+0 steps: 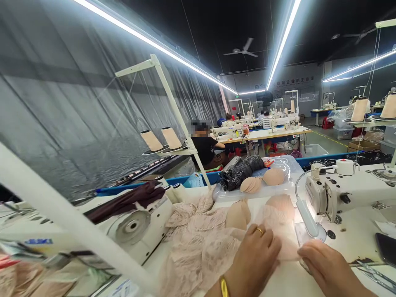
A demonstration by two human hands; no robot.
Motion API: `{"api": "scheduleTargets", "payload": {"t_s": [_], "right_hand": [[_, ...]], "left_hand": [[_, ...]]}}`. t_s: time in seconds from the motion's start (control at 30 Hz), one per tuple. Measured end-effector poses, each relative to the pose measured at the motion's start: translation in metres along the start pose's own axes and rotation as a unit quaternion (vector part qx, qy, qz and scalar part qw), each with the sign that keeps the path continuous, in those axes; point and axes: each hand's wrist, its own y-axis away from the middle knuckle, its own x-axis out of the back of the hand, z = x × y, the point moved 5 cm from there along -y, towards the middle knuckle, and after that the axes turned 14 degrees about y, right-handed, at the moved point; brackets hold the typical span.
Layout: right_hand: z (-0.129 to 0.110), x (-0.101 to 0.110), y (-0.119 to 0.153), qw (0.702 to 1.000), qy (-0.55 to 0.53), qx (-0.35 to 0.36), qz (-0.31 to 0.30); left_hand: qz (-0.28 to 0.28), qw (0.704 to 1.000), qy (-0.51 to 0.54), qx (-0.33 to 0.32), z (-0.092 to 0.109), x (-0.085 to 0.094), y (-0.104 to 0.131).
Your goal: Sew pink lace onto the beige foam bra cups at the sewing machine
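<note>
My left hand (255,258), with a gold ring and bracelet, has its fingers curled over a sheer pale-pink fabric piece (289,245). The fabric's right edge is pinched by my right hand (324,264), just in front of the sewing machine's (328,196) needle area. The piece stretches between both hands and is slightly blurred. Behind it lies a peach bra cup (280,204), partly under sheer material. To the left, a beige bra cup (239,213) rests against a heap of pale lace (198,239). My left fingertips are partly hidden.
A clear plastic lid (291,169) holds a black plastic bag (235,175) and more bra cups (274,176). At right lie a phone (386,247) and metal scissors (375,278). A white thread stand (171,99) rises at left. Beyond it sits a co-worker (204,150).
</note>
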Motion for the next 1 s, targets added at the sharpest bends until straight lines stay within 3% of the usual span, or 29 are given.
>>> {"api": "scheduleTargets", "payload": {"t_s": [0.1,0.23,0.33,0.43,0.57,0.8,1.0], "right_hand": [[0.021,-0.010,0.001,0.995,0.044,0.051,-0.078],[0.043,-0.004,0.006,0.989,0.042,0.081,-0.113],[0.051,0.002,0.014,0.986,0.049,0.109,-0.114],[0.056,0.005,0.020,0.985,0.060,0.103,-0.128],[0.056,0.008,0.019,0.982,0.070,0.089,-0.150],[0.054,0.009,0.018,0.978,0.063,0.090,-0.177],[0.057,0.006,0.022,0.977,0.063,0.091,-0.182]], "left_hand": [[-0.045,0.995,0.068,-0.054,0.011,-0.034,-0.009],[-0.105,0.984,0.095,-0.104,0.022,-0.081,-0.036],[-0.098,0.987,0.084,-0.092,0.021,-0.098,-0.047],[-0.022,0.994,0.084,-0.072,0.018,-0.098,-0.045],[0.050,0.988,0.111,-0.091,0.020,-0.092,-0.039],[0.091,0.985,0.123,-0.080,0.021,-0.094,-0.042],[0.087,0.984,0.136,-0.076,0.022,-0.097,-0.042]]}}
